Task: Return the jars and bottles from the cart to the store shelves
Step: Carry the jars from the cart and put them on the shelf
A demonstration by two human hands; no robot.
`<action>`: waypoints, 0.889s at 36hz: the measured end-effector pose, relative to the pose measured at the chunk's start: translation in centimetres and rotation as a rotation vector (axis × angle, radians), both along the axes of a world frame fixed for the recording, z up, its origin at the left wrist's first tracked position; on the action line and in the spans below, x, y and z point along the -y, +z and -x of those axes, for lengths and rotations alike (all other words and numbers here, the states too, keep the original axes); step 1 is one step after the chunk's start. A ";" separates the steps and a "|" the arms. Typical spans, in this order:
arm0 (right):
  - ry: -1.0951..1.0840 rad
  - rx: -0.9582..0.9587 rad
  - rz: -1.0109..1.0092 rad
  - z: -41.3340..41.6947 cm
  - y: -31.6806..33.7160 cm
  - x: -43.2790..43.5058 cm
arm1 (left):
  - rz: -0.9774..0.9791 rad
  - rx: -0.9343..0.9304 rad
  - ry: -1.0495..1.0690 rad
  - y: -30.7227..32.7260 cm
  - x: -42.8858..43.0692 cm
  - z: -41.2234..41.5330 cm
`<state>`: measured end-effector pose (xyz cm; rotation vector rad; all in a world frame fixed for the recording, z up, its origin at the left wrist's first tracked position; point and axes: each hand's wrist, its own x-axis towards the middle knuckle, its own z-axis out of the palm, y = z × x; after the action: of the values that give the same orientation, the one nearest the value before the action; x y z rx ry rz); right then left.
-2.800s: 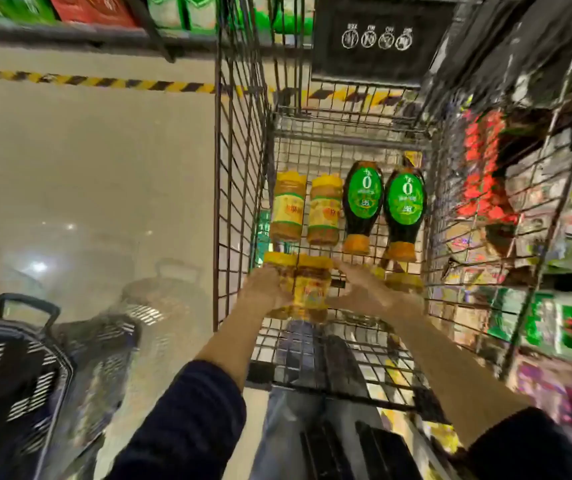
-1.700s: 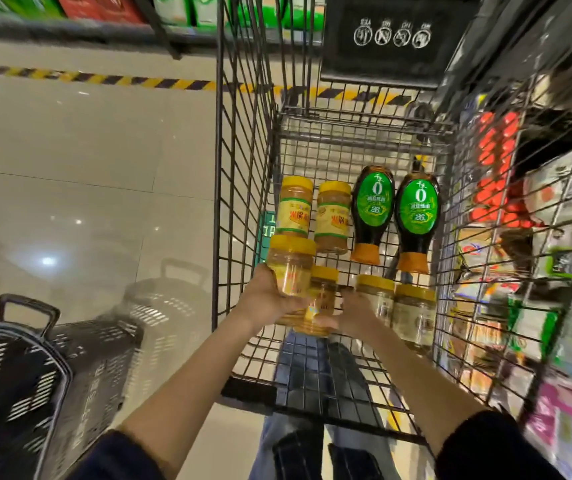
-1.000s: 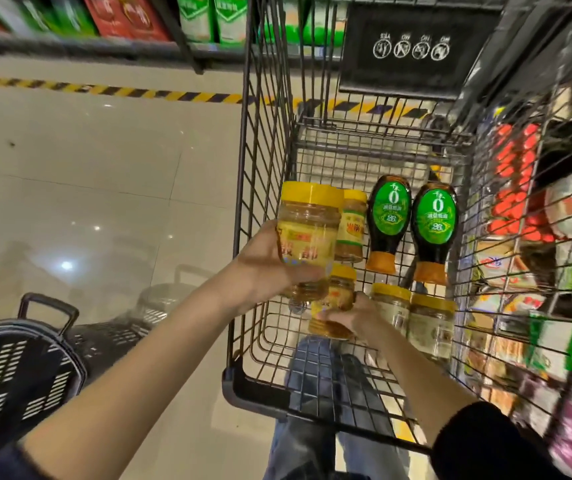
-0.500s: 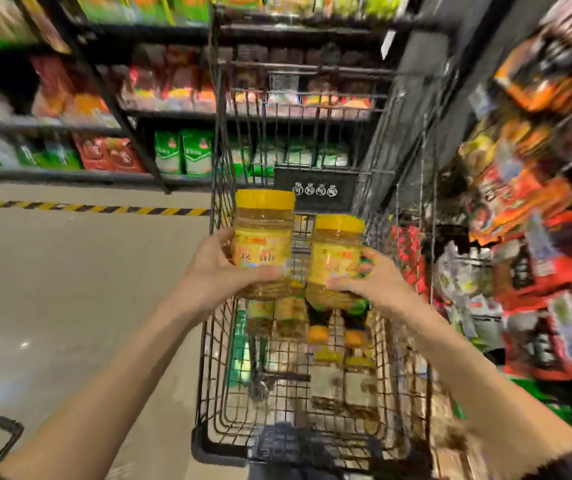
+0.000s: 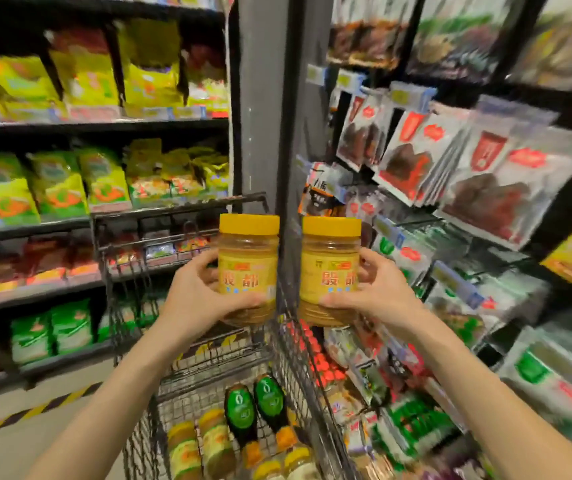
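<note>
**Two jars lifted clear of the cart, shelves now in sight**

A second ago the right hand was still down in the cart, closing on its jar. Now both jars are out and held upright above the cart's far end, side by side but not touching. The view has swung up from the basket to the stock around it.

The left hand grips the left jar, its fingers curled round the far side and the thumb across the lower front. The right hand holds the right jar the same way, mirrored. Both hands are wrapped firmly round their jars.

Down in the cart lie two dark bottles with green labels and several smaller jars just nearer the person, so most of the load is still to go back.

The shelves beyond the cart carry yellow and green bags. Those to the cart's right carry hanging packets, and a grey pillar stands between the two. No matching jars show in either section. My guess is the proper spot lies outside this view, and the person must find it before putting anything down.
</note>
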<state>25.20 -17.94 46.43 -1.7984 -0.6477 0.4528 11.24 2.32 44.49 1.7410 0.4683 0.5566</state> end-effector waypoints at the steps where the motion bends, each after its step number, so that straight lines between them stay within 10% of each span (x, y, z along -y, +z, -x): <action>1: -0.037 0.017 -0.013 0.8 0.7 1.3 | -0.028 0.012 -0.041 0.6 0.4 -0.4; 32: -1.545 0.396 0.105 48.6 8.6 45.9 | 0.024 0.294 -1.474 9.6 51.3 14.5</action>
<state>-23.43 -63.82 55.02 -1.9443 0.6141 -0.9286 -3.27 -48.94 54.05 1.4739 -0.9851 -0.2774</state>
